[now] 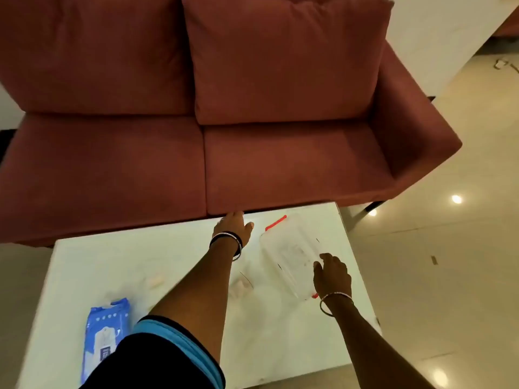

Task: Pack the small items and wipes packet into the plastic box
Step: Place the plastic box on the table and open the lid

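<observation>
I am reaching my right hand (332, 272) onto the near end of the clear plastic box (292, 254), fingers loosely spread and resting on its wall, not yet clamped on anything. My left hand (234, 227) is stretching out flat toward the far edge of the white table (275, 341), open and holding nothing, just left of the box's far end, where an orange clip (276, 222) is showing.

The box is lying with its long axis running from that orange clip near the sofa (196, 108) back toward my right wrist, so the right hand is the one nearer to it and better placed to steady it.

The blue wipes packet (105, 338) is sitting well apart from both hands, at the near left corner beside my left sleeve (168, 357), lengthwise toward me. Two small pale items (155, 280) are lying between packet and box; what they are is too blurred to tell. I judge the left hand will have to come back toward me to fetch them.
</observation>
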The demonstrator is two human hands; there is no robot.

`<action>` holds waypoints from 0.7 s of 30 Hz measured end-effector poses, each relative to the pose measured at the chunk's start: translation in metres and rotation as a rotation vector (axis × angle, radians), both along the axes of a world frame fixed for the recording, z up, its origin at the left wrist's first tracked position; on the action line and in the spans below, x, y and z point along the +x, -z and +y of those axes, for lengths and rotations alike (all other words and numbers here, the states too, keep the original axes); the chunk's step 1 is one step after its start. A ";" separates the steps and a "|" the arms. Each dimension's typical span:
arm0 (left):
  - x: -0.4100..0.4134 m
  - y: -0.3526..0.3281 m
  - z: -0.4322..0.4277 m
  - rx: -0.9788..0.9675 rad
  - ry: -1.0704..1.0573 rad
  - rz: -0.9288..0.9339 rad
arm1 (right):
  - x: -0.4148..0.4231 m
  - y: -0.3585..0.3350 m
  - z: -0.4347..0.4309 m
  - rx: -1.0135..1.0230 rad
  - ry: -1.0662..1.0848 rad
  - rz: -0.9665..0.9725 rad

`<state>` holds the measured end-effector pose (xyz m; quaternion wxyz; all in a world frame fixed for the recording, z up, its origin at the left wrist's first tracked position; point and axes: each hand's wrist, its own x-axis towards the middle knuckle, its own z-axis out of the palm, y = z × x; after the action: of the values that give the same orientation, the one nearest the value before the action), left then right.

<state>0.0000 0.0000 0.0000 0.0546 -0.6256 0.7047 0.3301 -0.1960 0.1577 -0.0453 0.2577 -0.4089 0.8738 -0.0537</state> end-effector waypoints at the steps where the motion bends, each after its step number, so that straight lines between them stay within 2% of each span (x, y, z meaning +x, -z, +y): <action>1: -0.006 0.010 -0.002 0.032 -0.046 0.030 | -0.004 0.009 0.003 -0.001 0.070 -0.006; 8: -0.041 0.090 -0.008 0.207 -0.206 0.194 | -0.020 0.077 0.020 -0.118 0.623 -0.189; 12: -0.054 0.122 -0.013 0.338 -0.273 0.284 | -0.024 0.110 0.023 -0.069 0.891 -0.396; 15: -0.060 0.139 -0.018 0.357 -0.298 0.334 | -0.027 0.130 0.026 -0.089 0.951 -0.496; 21: -0.054 0.144 -0.008 0.363 -0.418 0.432 | -0.030 0.136 0.033 -0.200 0.960 -0.508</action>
<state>-0.0536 -0.0081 -0.1436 -0.0543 -0.6520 0.4866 0.5789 -0.2257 0.1908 -0.1809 0.3669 0.0389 0.8630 -0.3452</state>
